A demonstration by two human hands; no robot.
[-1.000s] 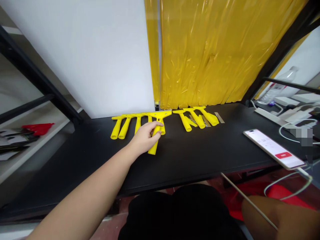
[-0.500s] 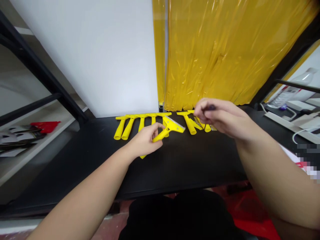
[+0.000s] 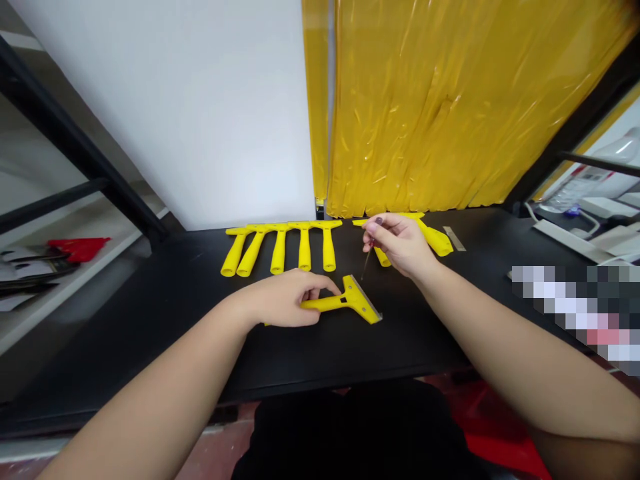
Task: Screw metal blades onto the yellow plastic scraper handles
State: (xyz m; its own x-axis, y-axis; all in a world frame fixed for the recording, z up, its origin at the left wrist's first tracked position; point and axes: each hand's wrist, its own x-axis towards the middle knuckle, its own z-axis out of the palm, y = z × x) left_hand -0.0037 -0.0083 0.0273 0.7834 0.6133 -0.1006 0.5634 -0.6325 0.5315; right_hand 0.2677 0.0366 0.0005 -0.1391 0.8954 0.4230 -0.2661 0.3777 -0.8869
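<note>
Your left hand [image 3: 285, 298] grips yellow scraper [image 3: 356, 301] by handle, over black table [image 3: 400, 337]; long axis sideways, head pointing right. Your right hand [image 3: 403, 247] pinches thin screwdriver-like tool [image 3: 371, 247], tip down, just beside head's far corner; contact unclear. Left hand nearer head.

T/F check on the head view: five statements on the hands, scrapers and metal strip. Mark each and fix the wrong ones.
1. The left hand grips a yellow scraper by its handle. True.
2. The right hand holds pliers. False: it holds a slim tool with a thin shaft.
3. Five yellow handles are lined up before the white panel. True.
4. The loose metal strip lies left of those five. False: it lies to their right.
5. The gripped scraper's wide head is inside the left fist. False: it sticks out, uncovered.
</note>
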